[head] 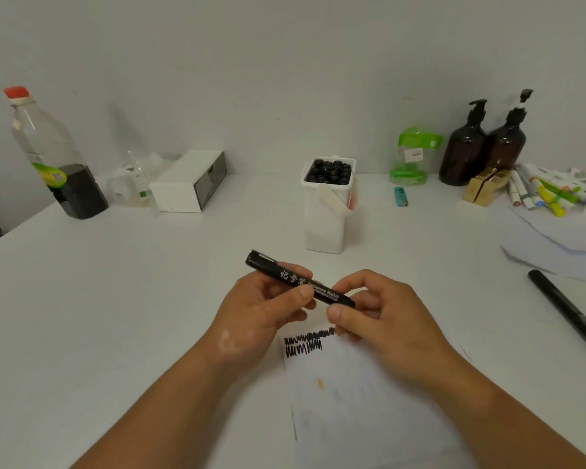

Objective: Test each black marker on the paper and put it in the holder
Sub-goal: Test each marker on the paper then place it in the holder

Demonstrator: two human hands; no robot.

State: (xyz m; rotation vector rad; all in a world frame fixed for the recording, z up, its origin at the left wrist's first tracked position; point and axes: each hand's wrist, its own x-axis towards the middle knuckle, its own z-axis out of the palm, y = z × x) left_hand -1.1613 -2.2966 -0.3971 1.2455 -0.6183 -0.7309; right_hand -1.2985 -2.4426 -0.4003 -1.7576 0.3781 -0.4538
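both hands (322, 314) hold one black marker (300, 283) above paper (356, 394).

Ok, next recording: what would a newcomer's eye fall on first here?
The black marker at centre, pinched crosswise between the left hand and right hand above the paper, which bears black scribbles near its far end. Behind stands the white holder, packed with markers. A second black marker lies loose at the far right of the table.
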